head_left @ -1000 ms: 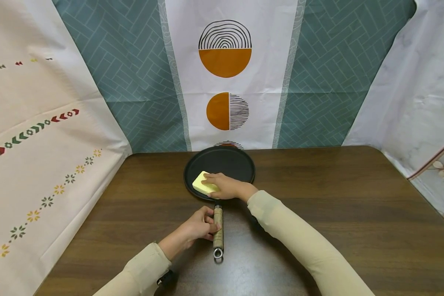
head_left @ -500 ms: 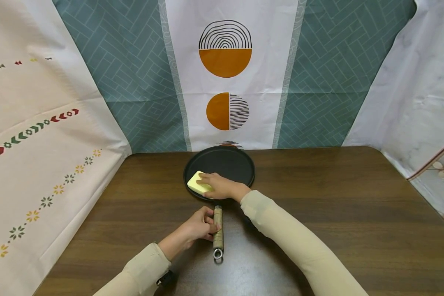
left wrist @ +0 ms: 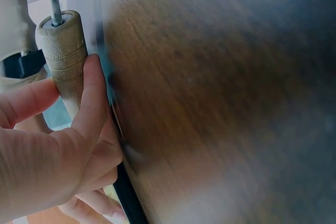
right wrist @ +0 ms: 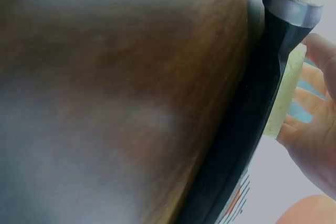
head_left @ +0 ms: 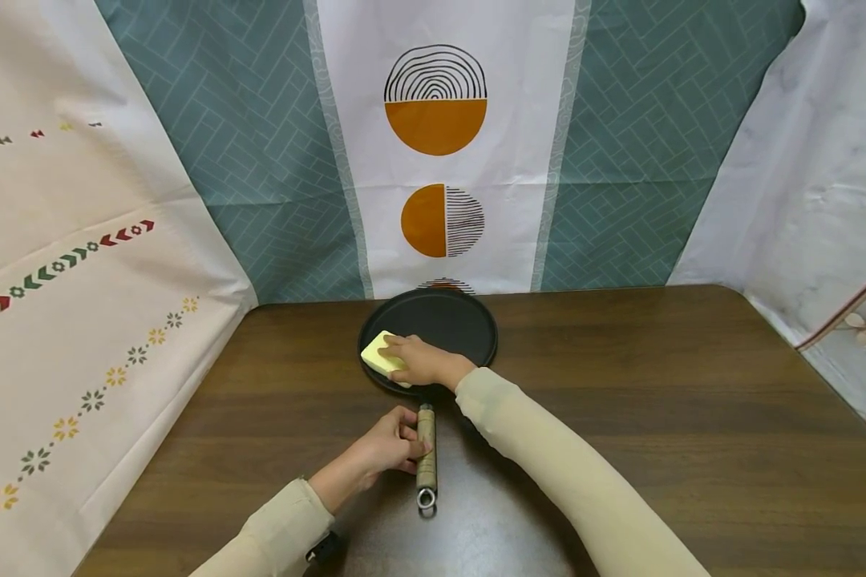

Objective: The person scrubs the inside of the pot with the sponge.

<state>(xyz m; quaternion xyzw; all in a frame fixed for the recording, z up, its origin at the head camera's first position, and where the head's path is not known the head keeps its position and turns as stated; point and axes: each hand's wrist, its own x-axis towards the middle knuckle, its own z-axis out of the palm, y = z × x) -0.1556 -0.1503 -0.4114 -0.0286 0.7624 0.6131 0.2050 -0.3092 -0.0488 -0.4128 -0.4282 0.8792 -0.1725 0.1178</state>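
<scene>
A flat black round pan (head_left: 447, 320) lies on the brown wooden table (head_left: 657, 385), its wooden handle (head_left: 426, 449) pointing toward me. My left hand (head_left: 390, 445) grips that handle (left wrist: 65, 61) with fingers curled round it. A yellow sponge (head_left: 378, 353) lies on the pan's near-left part. My right hand (head_left: 418, 361) lies on top of the sponge and holds it, fingers curved over it. In the right wrist view the sponge (right wrist: 283, 95) shows above the pan's dark rim (right wrist: 247, 135), fingers of the hand behind it.
Patterned cloth backdrops hang behind and to both sides of the table: cream with flowers (head_left: 79, 320) at left, teal and white with orange circles (head_left: 436, 160) behind, pale marble (head_left: 801, 200) at right. Bare tabletop lies right of the pan.
My right hand has slid the sponge leftward across the pan, toward its left rim. The left hand stays on the handle.
</scene>
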